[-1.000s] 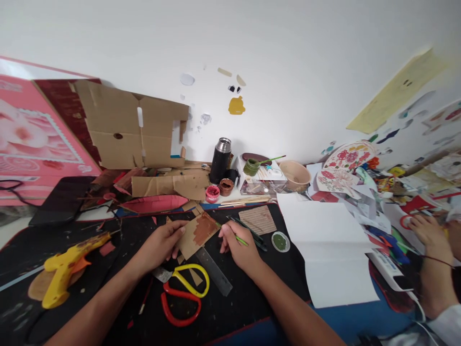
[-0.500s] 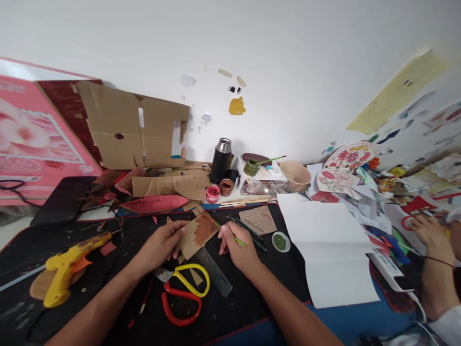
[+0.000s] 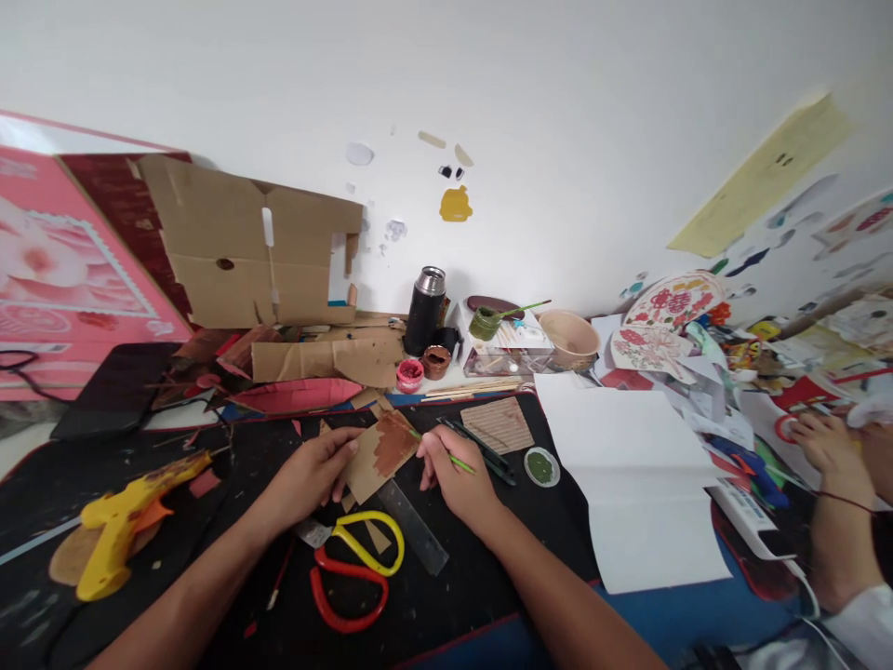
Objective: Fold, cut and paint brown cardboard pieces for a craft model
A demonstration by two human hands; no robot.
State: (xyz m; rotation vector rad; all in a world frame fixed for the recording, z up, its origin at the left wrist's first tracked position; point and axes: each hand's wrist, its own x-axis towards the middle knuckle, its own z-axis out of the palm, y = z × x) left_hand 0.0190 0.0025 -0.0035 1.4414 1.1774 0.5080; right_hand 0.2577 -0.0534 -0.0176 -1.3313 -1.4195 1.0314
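My left hand [image 3: 315,473] pinches the left edge of a small piece of cardboard [image 3: 364,467], raised a little over the black mat [image 3: 488,568]. Brown paint covers the upper right part of that piece. Between the fingers of my right hand [image 3: 457,470] is a thin green paintbrush [image 3: 461,463], its tip at the painted area. Below the hands lie scissors [image 3: 353,577] with one yellow and one red handle, beside a clear ruler [image 3: 415,529]. Pots of brown paint [image 3: 437,361] and pink paint [image 3: 409,375] stand beyond the mat's far edge.
A yellow glue gun [image 3: 132,521] rests at left. Right of my hands are a lid with green paint [image 3: 541,467], corrugated cardboard [image 3: 497,425] and white paper [image 3: 648,493]. Behind stand a black flask [image 3: 425,312] and a bowl [image 3: 569,340]. Another person's hand [image 3: 830,451] works at far right.
The view has shifted slightly. The brush stays at the painted corner, and both hands keep nearly the same place and hold. The other person's hand is still at far right.
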